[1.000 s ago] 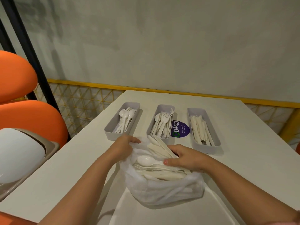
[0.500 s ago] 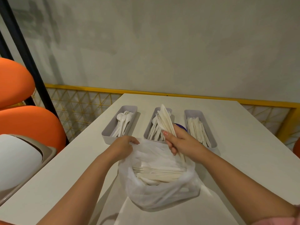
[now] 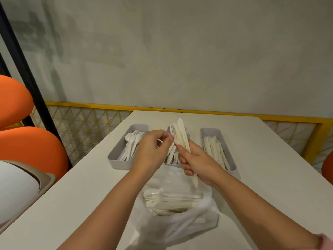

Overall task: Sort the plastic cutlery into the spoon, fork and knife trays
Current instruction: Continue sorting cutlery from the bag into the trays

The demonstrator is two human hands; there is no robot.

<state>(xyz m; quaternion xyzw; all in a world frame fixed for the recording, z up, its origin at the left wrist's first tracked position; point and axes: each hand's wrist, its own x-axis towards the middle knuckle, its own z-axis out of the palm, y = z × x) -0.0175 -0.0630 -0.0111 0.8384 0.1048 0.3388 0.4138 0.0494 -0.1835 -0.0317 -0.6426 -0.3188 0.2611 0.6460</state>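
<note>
White tabletop (image 3: 261,159) carries three trays at its far side, spoon tray (image 3: 115,159), fork tray (image 3: 170,129) and knife tray (image 3: 232,166), with the plastic bag (image 3: 180,226) of unsorted cutlery just in front of me. My right hand (image 3: 196,163) grips a fanned bundle of knives (image 3: 181,136) above the fork tray while my left hand (image 3: 153,150) pinches at one piece. A loose grip could drop them into the wrong tray; open table lies to the right, its left edge close to the spoon tray.

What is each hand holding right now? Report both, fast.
Left hand: fingertips pinching the bundle of cutlery, grip closed on it.
Right hand: grip closed around the same bundle.
</note>
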